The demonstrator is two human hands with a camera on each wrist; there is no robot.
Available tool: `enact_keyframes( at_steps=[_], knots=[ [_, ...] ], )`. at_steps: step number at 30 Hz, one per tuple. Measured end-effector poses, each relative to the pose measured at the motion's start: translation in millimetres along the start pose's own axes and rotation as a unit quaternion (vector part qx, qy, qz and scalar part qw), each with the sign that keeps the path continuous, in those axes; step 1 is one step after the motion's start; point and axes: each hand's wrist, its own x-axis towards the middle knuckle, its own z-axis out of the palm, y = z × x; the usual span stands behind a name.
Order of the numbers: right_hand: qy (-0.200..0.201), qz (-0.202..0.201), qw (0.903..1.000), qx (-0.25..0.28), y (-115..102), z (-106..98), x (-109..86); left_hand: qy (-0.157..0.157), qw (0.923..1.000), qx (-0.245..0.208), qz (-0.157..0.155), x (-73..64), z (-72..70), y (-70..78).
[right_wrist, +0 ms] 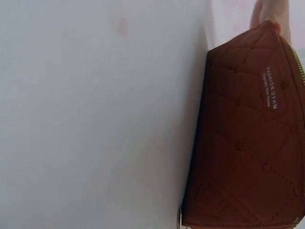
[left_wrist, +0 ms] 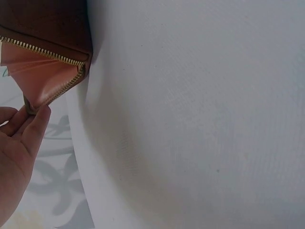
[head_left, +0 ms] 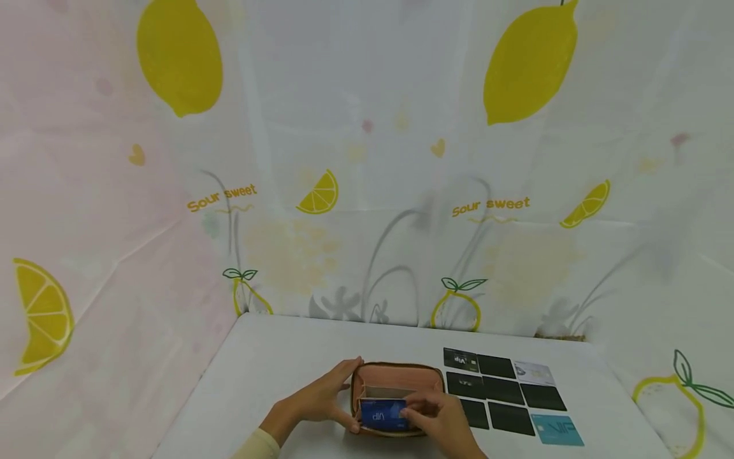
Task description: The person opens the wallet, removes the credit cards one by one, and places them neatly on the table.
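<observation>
An unzipped brown wallet with a peach lining stands on the table, its opening facing up in the head view. My left hand grips its left side, thumb at the near corner and fingers at the far one. In the left wrist view that hand pinches the zippered edge. A blue VIP card, its lettering upside down, sits at the wallet's near inner side. The thumb and fingers of my right hand pinch the card's right end. The right wrist view shows the wallet's quilted outside; the right hand is out of that view.
Right of the wallet, several cards lie in three rows, mostly black, with a silvery one at the back right and a teal one at the front right. A lemon-print cloth hangs behind the white table.
</observation>
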Motion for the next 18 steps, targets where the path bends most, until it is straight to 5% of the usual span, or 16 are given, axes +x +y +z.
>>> enact_keyframes(
  at_steps=[5,18],
  knots=[
    [0.084,0.06,0.9932,0.055,-4,1,1.1,0.002,1.0,0.0,0.001,-0.3,0.1,-0.1],
    [0.116,0.089,0.9858,0.083,0,-12,-2.7,0.004,1.0,0.003,0.002,-1.0,-0.6,-0.5]
  ],
)
